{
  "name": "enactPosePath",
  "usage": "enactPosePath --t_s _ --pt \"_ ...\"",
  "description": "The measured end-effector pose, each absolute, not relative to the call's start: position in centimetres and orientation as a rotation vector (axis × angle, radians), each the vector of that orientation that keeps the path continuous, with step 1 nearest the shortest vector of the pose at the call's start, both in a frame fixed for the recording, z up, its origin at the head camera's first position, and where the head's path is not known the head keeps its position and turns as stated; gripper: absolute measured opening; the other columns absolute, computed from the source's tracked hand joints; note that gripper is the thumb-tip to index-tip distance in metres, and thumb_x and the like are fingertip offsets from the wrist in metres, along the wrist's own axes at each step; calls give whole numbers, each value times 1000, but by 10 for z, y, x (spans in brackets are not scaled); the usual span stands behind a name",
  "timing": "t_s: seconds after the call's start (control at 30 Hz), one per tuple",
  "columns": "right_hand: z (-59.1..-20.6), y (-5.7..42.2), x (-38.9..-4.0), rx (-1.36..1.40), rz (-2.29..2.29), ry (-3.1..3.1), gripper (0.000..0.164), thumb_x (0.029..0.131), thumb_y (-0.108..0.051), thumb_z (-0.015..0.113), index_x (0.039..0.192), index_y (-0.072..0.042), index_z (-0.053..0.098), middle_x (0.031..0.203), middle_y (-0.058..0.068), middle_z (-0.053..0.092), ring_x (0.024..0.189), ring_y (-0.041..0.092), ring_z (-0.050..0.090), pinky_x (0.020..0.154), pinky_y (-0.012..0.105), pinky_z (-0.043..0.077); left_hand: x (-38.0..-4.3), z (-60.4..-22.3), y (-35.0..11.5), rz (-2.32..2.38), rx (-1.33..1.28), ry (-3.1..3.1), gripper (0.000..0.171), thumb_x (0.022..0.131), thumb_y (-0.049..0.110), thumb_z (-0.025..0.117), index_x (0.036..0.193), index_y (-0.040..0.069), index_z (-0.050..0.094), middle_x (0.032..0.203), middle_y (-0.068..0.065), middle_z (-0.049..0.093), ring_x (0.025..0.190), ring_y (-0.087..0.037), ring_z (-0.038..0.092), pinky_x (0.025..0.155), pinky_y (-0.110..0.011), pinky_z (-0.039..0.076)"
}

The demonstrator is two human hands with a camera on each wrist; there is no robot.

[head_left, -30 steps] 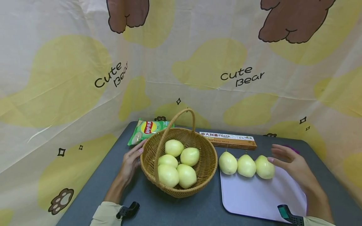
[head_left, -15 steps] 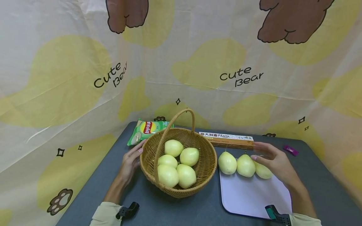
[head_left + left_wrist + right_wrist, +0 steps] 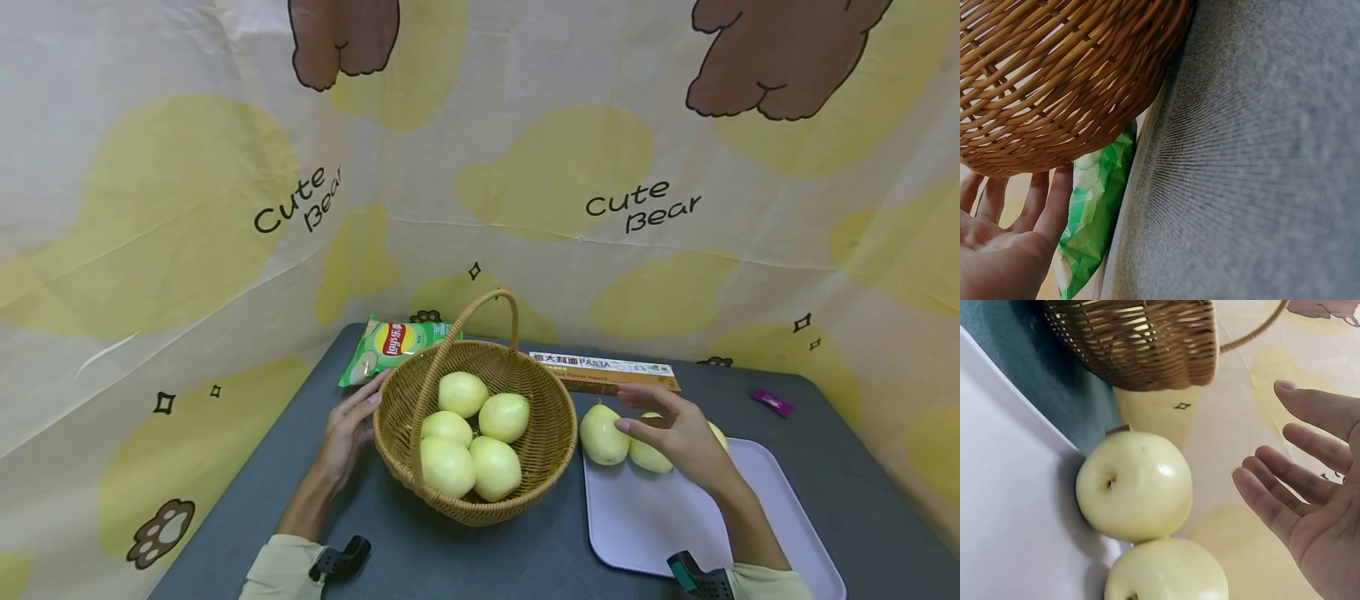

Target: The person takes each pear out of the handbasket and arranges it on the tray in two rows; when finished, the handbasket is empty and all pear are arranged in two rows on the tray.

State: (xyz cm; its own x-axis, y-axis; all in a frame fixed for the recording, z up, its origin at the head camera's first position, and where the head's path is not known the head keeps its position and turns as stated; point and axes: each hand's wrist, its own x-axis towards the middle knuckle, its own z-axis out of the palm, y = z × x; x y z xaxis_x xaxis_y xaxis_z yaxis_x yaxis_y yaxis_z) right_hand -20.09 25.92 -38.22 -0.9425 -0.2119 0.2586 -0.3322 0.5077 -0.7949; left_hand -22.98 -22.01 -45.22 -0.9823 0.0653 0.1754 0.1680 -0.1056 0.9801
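Observation:
A wicker basket (image 3: pixel 543 425) with an arched handle holds several pale green pears (image 3: pixel 495 468). My left hand (image 3: pixel 348 433) rests against the basket's left side, its fingers extended; in the left wrist view the fingertips (image 3: pixel 1060 178) meet the woven wall. Three more pears stand in a row along the far edge of a lilac tray (image 3: pixel 645 533). Over this row hovers my right hand (image 3: pixel 678 437), empty, fingers spread and thumb apart, partly hiding the middle pear (image 3: pixel 649 457) and the right one. The leftmost pear (image 3: pixel 602 435) is just beyond its fingertips.
Behind the basket lies a green bag of chips (image 3: pixel 393 340). A long pasta box (image 3: pixel 600 371) lies at the back, behind the pears. On the right of the dark table (image 3: pixel 420 558) is a small purple packet (image 3: pixel 772 402). Patterned cloth (image 3: pixel 525 167) hangs around the table.
My right hand has moved left over the row, from beside the rightmost pear to between the middle and leftmost ones. My left hand, the basket and the pears have stayed in place.

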Motion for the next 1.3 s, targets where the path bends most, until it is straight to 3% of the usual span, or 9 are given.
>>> enactPosePath --t_s 0.13,0.4,0.57,0.87,1.07,1.17,1.3 --pt "-381 248 -203 534 1470 -2584 49 97 -20 80 142 -9 64 137 16 68 121 13 65 94 19 55 -230 -452 -220 -2277 -272 -2047 53 112 26 51 161 9 45 167 -14 43 131 -3 61 100 -27 56" --pt "-366 223 -213 699 1524 -2550 50 98 -19 79 145 -11 63 136 11 68 126 33 66 99 26 56 -229 -451 -220 -2272 -268 -2044 53 112 26 52 161 8 46 167 -15 43 130 -3 61 100 -26 56" --pt "-355 207 -218 792 1582 -2558 55 97 -19 79 148 -7 59 141 17 66 129 38 65 102 30 56 -229 -450 -220 -2271 -262 -2047 53 112 27 52 161 9 46 167 -13 43 130 -3 61 99 -26 56" --pt "-339 183 -226 865 1534 -2620 53 96 -25 81 145 -16 63 133 6 71 124 30 68 103 43 55 -230 -452 -219 -2282 -253 -2047 53 112 26 51 162 9 45 166 -13 43 130 -3 61 100 -27 56" --pt "-337 169 -232 915 1564 -2634 54 96 -24 80 146 -13 62 131 7 71 125 30 66 107 58 51 -230 -452 -219 -2279 -263 -2044 53 112 26 51 162 9 45 166 -14 43 130 -3 62 100 -27 56" --pt "-335 163 -235 932 1574 -2646 52 96 -25 81 145 -17 64 130 5 71 124 28 65 106 59 51 -230 -452 -219 -2281 -277 -2040 54 112 26 51 162 8 44 166 -16 42 130 -3 61 100 -27 55" --pt "-331 154 -240 957 1563 -2674 50 95 -27 82 142 -23 66 127 1 71 122 24 65 103 52 53 -229 -452 -219 -2287 -300 -2028 54 113 26 50 162 7 44 167 -17 41 131 -4 61 101 -27 55"
